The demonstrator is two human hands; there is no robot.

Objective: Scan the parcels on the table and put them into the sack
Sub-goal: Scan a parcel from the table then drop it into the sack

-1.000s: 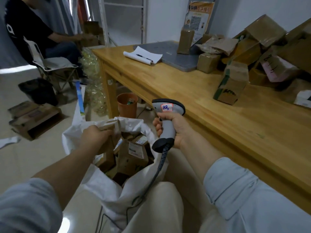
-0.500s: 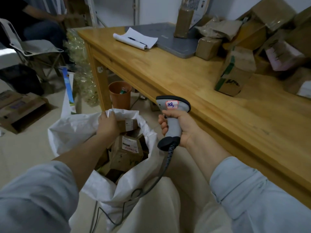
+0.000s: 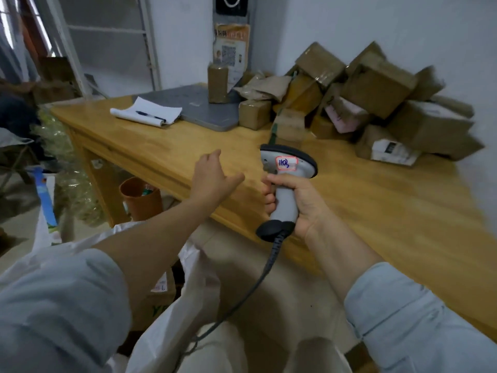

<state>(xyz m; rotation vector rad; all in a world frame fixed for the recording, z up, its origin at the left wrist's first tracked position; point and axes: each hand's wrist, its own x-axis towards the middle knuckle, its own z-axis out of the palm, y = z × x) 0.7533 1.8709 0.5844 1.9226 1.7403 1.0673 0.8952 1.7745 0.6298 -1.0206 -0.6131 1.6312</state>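
— Right, the right hand (image 3: 298, 203) first?
— Wrapped round the grip of the scanner (image 3: 286, 184), with fingers curled at the front and thumb behind. Held upright above the surface (image 3: 390, 224), near its front edge, head turned toward the far side. White sticker with blue handwriting on the head.

— And the left hand (image 3: 212, 176)?
— Open, holding nothing. Loose fingers, a little spread, thumb out to the right. Raised above the front edge of the surface, just left of the scanner and apart from it.

— Whereabouts of the parcels (image 3: 376, 87)?
— Heaped at the far right of the surface, against the wall. Mostly brown boxes, tumbled at all angles, with a pink packet (image 3: 347, 114) among them and a white-labelled packet (image 3: 392, 150) at the front of the heap. Too blurred at the edges for a count. Also a tall parcel (image 3: 218, 82) set apart, upright on a grey slab (image 3: 188, 106).

— Sack (image 3: 204, 286)?
— White, down on the floor under the left forearm, beside the knees, with an open mouth. Inside, at least one brown box (image 3: 161, 294) with a white label, half hidden by the arm.

— Anything else?
— Dark cable (image 3: 258, 281) hanging from the scanner's butt, down past the sack. Notepad (image 3: 153, 110) with a blue pen (image 3: 150, 117) on top, far left of the surface, beside the slab. Orange pot (image 3: 139, 203) on the floor underneath.
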